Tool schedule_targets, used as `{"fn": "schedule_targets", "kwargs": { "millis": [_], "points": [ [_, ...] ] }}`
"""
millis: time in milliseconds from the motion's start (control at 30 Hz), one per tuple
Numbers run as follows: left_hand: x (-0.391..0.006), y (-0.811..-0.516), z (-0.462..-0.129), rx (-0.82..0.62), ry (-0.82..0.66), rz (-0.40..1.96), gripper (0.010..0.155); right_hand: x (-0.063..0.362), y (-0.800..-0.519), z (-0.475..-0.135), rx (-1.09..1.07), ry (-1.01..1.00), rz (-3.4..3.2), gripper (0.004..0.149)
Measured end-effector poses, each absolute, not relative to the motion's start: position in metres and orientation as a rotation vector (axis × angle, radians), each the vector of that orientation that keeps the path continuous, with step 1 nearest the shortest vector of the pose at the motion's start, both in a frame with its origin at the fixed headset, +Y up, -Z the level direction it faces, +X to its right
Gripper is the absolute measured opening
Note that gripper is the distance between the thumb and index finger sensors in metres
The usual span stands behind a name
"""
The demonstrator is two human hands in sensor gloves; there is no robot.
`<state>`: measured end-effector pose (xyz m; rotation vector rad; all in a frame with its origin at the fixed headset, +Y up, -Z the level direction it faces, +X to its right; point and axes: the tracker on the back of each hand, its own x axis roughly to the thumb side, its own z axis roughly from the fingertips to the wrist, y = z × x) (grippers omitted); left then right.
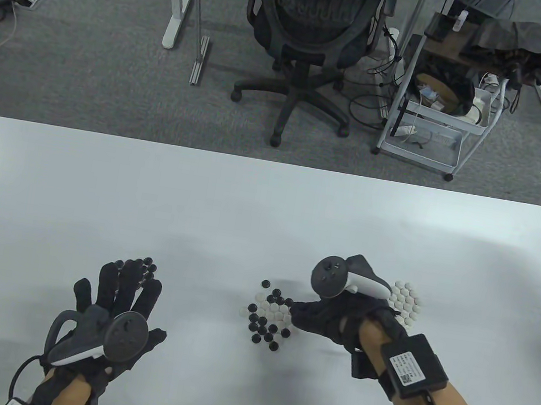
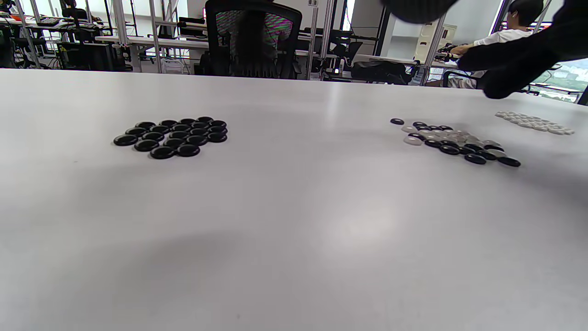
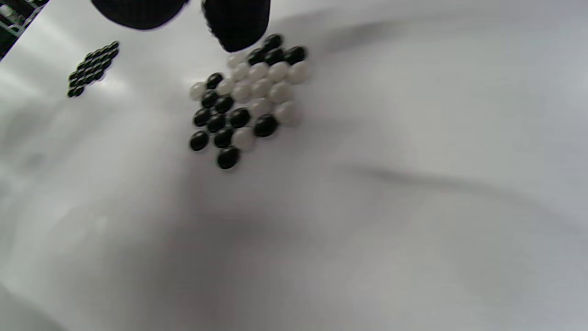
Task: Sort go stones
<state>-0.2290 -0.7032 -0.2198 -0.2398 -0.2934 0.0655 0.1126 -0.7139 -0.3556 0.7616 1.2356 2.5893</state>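
Observation:
A mixed cluster of black and white Go stones (image 1: 269, 316) lies at the table's middle front, also seen in the right wrist view (image 3: 248, 99) and the left wrist view (image 2: 455, 142). A sorted patch of black stones (image 1: 141, 267) (image 2: 172, 136) (image 3: 92, 69) lies to its left. My left hand (image 1: 130, 275) hovers there with straight, spread fingers, partly covering the patch. A sorted patch of white stones (image 1: 405, 304) (image 2: 535, 122) lies to the right, behind my right hand (image 1: 296, 310). Its fingertips (image 3: 236, 27) sit at the mixed cluster's right edge, thumb and finger apart, nothing seen between them.
The white table (image 1: 270, 202) ends at a far edge with grey carpet beyond. An office chair (image 1: 305, 40) and a white wheeled cart (image 1: 436, 115) stand behind it. A cabled sensor box (image 1: 413, 368) is strapped to my right forearm.

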Motion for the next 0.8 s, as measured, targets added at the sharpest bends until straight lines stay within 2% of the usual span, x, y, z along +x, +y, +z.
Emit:
{"fn": "schedule_targets", "kwargs": {
  "millis": [233,433,567,667,733,800],
  "points": [
    [-0.231,-0.703,-0.220,-0.237,-0.292,0.072,0.078,0.041,-0.739,-0.352,0.925,1.307,2.652,0.062],
    [-0.233,-0.702,-0.220,-0.234,-0.291,0.083,0.078,0.021,-0.759,-0.363,0.856,1.372,2.669,0.063],
    [-0.234,-0.702,-0.221,-0.234,-0.293,0.086,0.078,0.005,-0.759,-0.379,0.771,1.314,2.675,0.066],
    [-0.235,-0.704,-0.221,-0.246,-0.287,0.088,0.077,-0.003,-0.759,-0.403,0.625,1.274,2.681,0.068],
    [-0.236,-0.705,-0.222,-0.249,-0.283,0.090,0.077,0.003,-0.758,-0.418,0.518,1.247,2.691,0.070],
    [-0.237,-0.704,-0.221,-0.244,-0.276,0.093,0.077,0.028,-0.757,-0.442,0.347,1.239,2.688,0.069]
  ]
}}
